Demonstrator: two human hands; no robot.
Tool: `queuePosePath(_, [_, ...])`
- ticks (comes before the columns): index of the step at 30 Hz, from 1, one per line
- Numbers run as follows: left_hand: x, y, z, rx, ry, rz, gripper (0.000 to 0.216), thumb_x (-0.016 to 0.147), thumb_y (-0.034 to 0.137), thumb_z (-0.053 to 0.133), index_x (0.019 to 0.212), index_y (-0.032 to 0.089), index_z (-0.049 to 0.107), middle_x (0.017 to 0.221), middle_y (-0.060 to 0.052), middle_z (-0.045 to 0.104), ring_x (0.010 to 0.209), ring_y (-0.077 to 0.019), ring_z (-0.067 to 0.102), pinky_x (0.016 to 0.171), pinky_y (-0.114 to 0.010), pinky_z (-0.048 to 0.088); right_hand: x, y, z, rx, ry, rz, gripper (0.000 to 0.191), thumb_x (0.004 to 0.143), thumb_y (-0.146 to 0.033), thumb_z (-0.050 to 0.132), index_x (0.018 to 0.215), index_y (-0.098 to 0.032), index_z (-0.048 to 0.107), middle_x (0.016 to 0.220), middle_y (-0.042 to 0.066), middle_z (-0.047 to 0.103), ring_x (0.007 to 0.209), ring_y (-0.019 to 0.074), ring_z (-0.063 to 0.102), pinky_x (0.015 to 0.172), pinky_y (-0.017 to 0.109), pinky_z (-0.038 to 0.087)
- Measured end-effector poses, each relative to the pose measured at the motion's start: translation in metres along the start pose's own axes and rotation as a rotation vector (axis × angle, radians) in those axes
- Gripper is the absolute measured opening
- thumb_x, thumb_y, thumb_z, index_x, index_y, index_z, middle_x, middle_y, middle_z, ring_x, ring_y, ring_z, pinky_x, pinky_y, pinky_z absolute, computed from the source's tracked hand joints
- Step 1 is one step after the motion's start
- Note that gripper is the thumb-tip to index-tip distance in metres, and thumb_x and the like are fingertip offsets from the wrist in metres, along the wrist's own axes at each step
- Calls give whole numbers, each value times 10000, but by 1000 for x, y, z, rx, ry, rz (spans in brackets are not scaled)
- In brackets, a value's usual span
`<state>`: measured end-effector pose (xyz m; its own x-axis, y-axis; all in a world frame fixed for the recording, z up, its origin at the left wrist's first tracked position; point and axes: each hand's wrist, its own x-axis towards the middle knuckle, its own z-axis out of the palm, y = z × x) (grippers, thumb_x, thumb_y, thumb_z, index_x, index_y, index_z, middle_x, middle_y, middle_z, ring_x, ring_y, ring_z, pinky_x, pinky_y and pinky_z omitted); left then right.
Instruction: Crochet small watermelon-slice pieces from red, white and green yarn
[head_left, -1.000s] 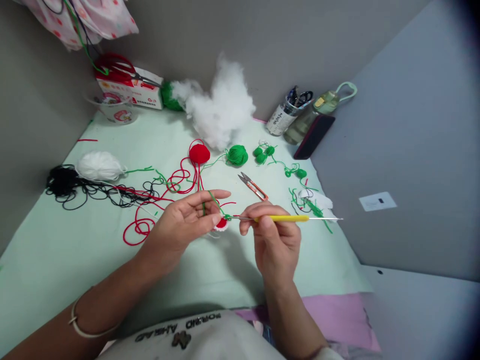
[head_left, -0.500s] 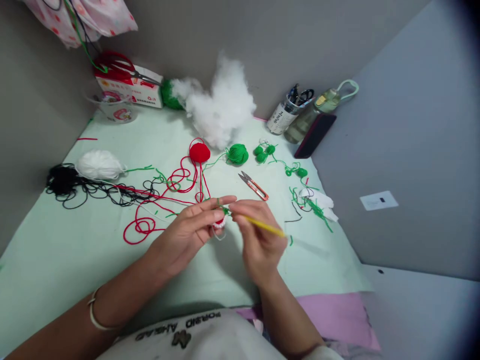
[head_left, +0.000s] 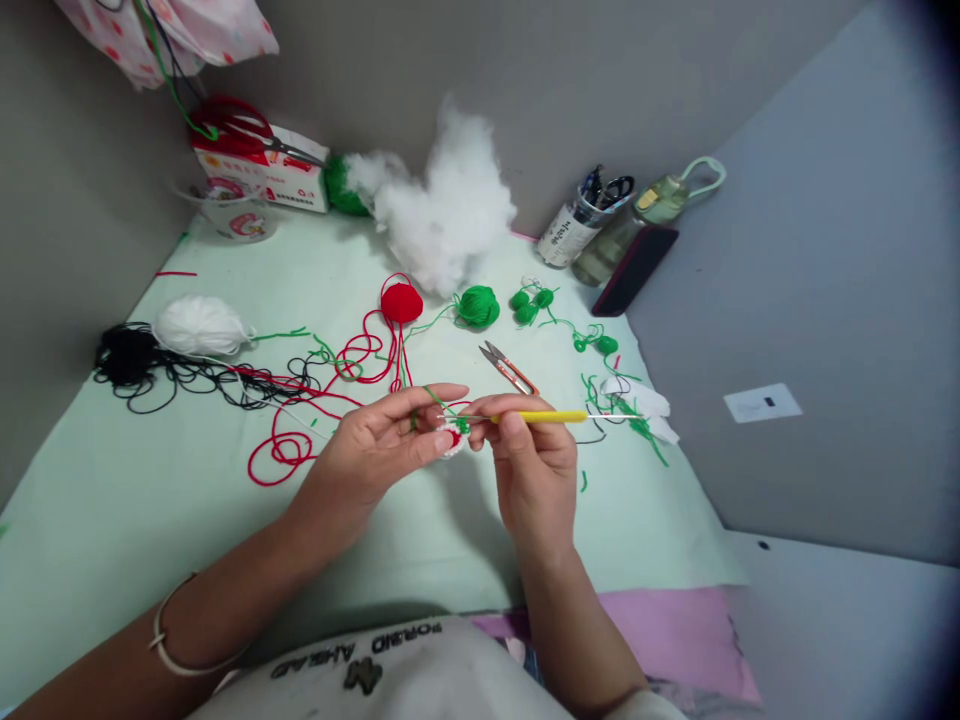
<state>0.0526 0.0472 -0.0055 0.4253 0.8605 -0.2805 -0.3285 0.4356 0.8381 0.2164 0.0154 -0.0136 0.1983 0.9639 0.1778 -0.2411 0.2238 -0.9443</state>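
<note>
My left hand (head_left: 382, 440) pinches a small red-and-white crochet piece (head_left: 452, 437) between thumb and fingers, with a green yarn strand (head_left: 433, 397) looped over the forefinger. My right hand (head_left: 529, 455) is closed on a yellow-handled crochet hook (head_left: 540, 417). The hook lies level, its tip at the green stitches on the piece. Both hands hover above the pale green cloth (head_left: 150, 500).
A red yarn ball (head_left: 401, 302), a green yarn ball (head_left: 478, 306), small green pieces (head_left: 529, 303), thread snips (head_left: 508, 369), white yarn (head_left: 201, 326) and tangled black yarn (head_left: 124, 357) lie on the cloth. White stuffing (head_left: 450, 210), a box, a jar with scissors (head_left: 577, 225), a bottle and a phone (head_left: 634, 270) stand at the back.
The hook tilted down half a second ago and is level again. My right hand has shifted left, closer to the left hand, and the piece has risen slightly.
</note>
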Motion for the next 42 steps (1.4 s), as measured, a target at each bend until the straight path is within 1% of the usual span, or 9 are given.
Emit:
queuePosePath(6, [-2, 4, -2, 43, -11, 4, 225, 858, 302, 823, 1081, 314, 854, 821, 16, 633, 763, -102, 561, 775, -216, 499, 5, -6, 0, 109, -22, 34, 172, 999, -334, 660, 911, -226, 761, 840, 13, 758, 663, 112, 661, 657, 252, 568])
queuePosePath(10, [-2, 5, -3, 52, -14, 0, 211, 876, 291, 795, 1078, 303, 855, 818, 8, 647, 766, -112, 570, 766, -226, 495, 2, -9, -2, 4, -45, -10, 191, 1021, -343, 621, 923, -218, 728, 851, 31, 770, 689, 141, 689, 665, 289, 585])
queuePosePath(18, [-4, 3, 1, 111, 55, 99, 251, 821, 290, 856, 1070, 322, 853, 799, 17, 643, 753, -112, 583, 754, -220, 530, -8, -15, -1, -501, -103, -435, 216, 1037, -159, 534, 1085, -249, 724, 961, 56, 782, 895, 205, 733, 740, 370, 601])
queuePosePath(22, [-5, 1, 7, 146, 157, 163, 277, 779, 275, 884, 1055, 284, 853, 839, 5, 650, 815, -131, 601, 763, -222, 532, -9, -12, 0, -627, -152, -545, 241, 1017, -101, 535, 1131, -228, 705, 968, 66, 777, 917, 207, 734, 773, 381, 602])
queuePosePath(26, [-5, -2, 7, 51, 110, 121, 396, 778, 281, 890, 1166, 276, 813, 810, 26, 623, 806, -129, 597, 785, -234, 519, -10, -7, 3, -742, -106, -661, 250, 982, -80, 595, 1125, -230, 735, 1015, 82, 768, 894, 191, 709, 746, 348, 585])
queuePosePath(29, [-6, -4, 3, -20, 26, 25, 377, 844, 360, 845, 1209, 281, 793, 872, 16, 642, 774, -118, 579, 767, -236, 491, -7, -6, 1, -593, -66, -551, 239, 998, -131, 602, 1102, -275, 762, 1003, 58, 786, 913, 203, 721, 791, 375, 591])
queuePosePath(31, [-7, -4, 1, -30, -18, -22, 351, 950, 480, 708, 1222, 275, 789, 916, -7, 656, 734, -120, 552, 725, -249, 469, -4, -6, -2, -432, -51, -446, 210, 1020, -200, 595, 1063, -294, 778, 948, 45, 792, 908, 218, 726, 785, 391, 593])
queuePosePath(34, [-7, -2, 3, 23, -76, -60, 483, 1025, 591, 517, 1314, 279, 747, 854, -13, 637, 659, -131, 488, 643, -269, 414, 2, -7, -5, -289, -84, -366, 190, 1026, -270, 607, 1015, -293, 795, 910, 43, 789, 885, 221, 723, 767, 390, 588])
queuePosePath(42, [0, 6, 3, 125, -98, -30, 458, 987, 581, 589, 1278, 265, 749, 660, 40, 439, 578, -126, 334, 531, -267, 280, 2, -11, -10, -330, -118, -332, 183, 1022, -330, 619, 976, -299, 794, 883, 38, 791, 846, 226, 724, 781, 398, 576])
